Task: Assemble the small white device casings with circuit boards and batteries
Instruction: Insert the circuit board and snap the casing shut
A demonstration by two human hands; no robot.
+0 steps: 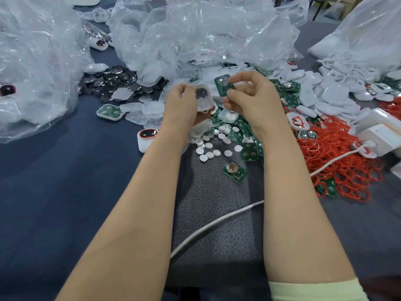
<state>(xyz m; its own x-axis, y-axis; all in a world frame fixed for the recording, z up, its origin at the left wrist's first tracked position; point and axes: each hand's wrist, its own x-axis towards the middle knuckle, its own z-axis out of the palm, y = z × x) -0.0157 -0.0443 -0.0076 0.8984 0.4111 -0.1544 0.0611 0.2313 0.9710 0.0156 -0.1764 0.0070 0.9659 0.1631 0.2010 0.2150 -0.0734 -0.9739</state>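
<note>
My left hand (181, 106) grips a small white casing (203, 98) with a dark oval window, held above the table's middle. Just to its right, my right hand (249, 94) pinches a green circuit board (223, 84) with a round silver battery holder on it. Board and casing are close together but apart. Below my hands lie several round white discs (209, 148) and loose green boards (249, 149). One more board with a coin cell (235, 171) rests alone on the grey mat (217, 213).
Crumpled clear plastic bags (195, 33) fill the back. Dark round parts (112, 80) are heaped at left, a finished casing (147, 139) stands near my left wrist. White casings (329, 92) and red rubber rings (338, 161) crowd the right. A white cable (217, 222) crosses the mat.
</note>
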